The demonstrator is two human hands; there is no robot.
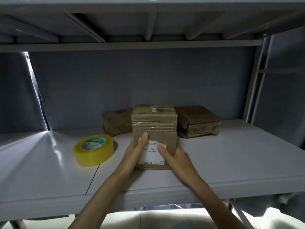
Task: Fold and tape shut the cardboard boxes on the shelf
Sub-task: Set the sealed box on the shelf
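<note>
A small brown cardboard box with a white shipping label stands on the grey shelf, its flaps closed and clear tape across its creased top. My left hand grips its left side, thumb lying up the front by the label. My right hand grips the right side, thumb on the label. A roll of yellowish packing tape with a green-and-white core lies flat to the left of the box, apart from my hands.
Two more brown boxes sit behind: one at back left, one at back right with green print and a bent flap. The grey back wall and the upper shelf close in the space. A shelf post stands right.
</note>
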